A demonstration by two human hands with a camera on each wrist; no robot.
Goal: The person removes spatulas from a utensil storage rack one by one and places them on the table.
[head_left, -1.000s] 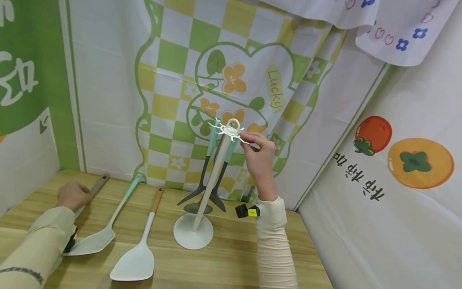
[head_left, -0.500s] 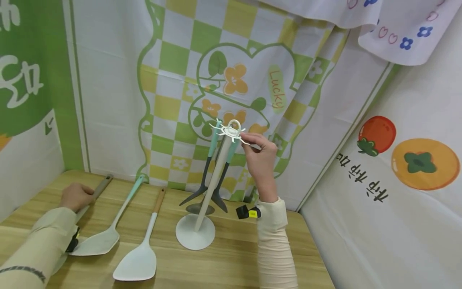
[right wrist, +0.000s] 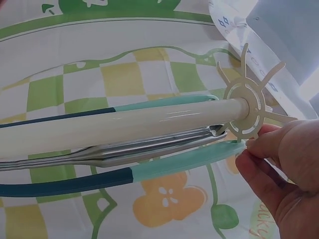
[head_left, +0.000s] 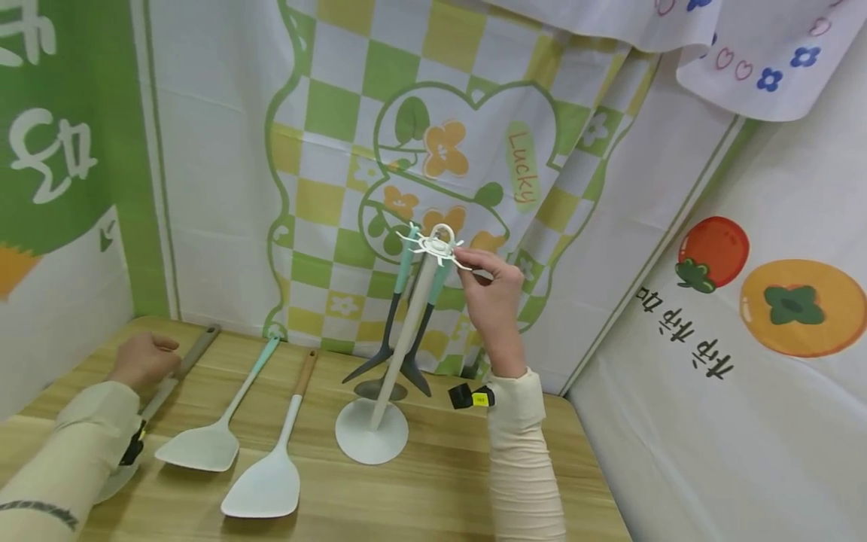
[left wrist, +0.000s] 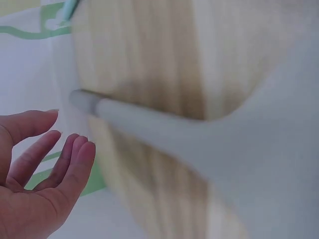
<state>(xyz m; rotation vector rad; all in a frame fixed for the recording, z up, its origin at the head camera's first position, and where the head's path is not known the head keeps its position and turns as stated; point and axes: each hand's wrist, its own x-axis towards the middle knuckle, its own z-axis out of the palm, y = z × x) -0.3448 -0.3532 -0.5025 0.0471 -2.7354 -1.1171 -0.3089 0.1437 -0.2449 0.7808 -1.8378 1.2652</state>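
Observation:
My left hand (head_left: 144, 361) is just above the handle of a grey-handled spatula (head_left: 161, 397) on the table. Seen from the left wrist, its fingers are loosely bent around nothing, apart from the grey handle (left wrist: 134, 110). My right hand (head_left: 494, 297) pinches a hook at the top of a white utensil rack (head_left: 406, 331). In the right wrist view, thumb and index finger meet at the hook disc (right wrist: 244, 112), close to the end of a teal handle (right wrist: 189, 159). Two teal-handled dark utensils and a metal ladle (head_left: 379, 389) hang from the rack.
A teal-handled turner (head_left: 203, 448) and a white turner with a wooden handle (head_left: 264, 485) lie between my left hand and the rack's round base (head_left: 372, 444). Behind the wooden table (head_left: 433, 482) hangs a checked curtain (head_left: 332, 113).
My left hand has come off the grey handle. The teal-handled turner's blade has shifted slightly right. My right hand keeps its pinch on the rack, and the head view has swung a little.

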